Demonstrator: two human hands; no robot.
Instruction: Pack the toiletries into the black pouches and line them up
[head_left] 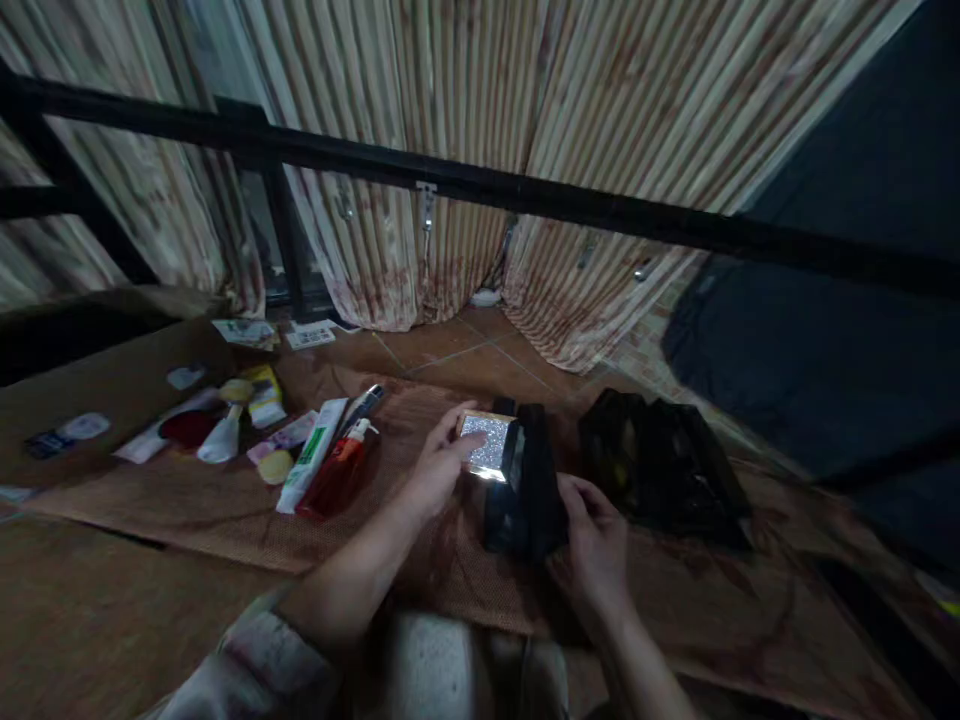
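My left hand (pixel 444 458) grips a square case (pixel 489 446) with a glittery silver top and gold-coloured edges, the thumb lying across that top. The case is held over the left part of a black fabric bag (pixel 534 490), which rests on the brown mat. On the bag's right side, my right hand (pixel 596 525) is closed with thumb and fingers at its edge. What the bag contains is too dark to make out.
Left on the mat (pixel 420 560) lie a white-and-green tube (pixel 311 455), a red pump bottle (pixel 337 470) and a white brush-like item (pixel 221 437). Another black bag (pixel 660 465) sits right. A cardboard box (pixel 112 400) stands far left. A dark metal bar (pixel 480 180) crosses ahead of striped curtains (pixel 465 90).
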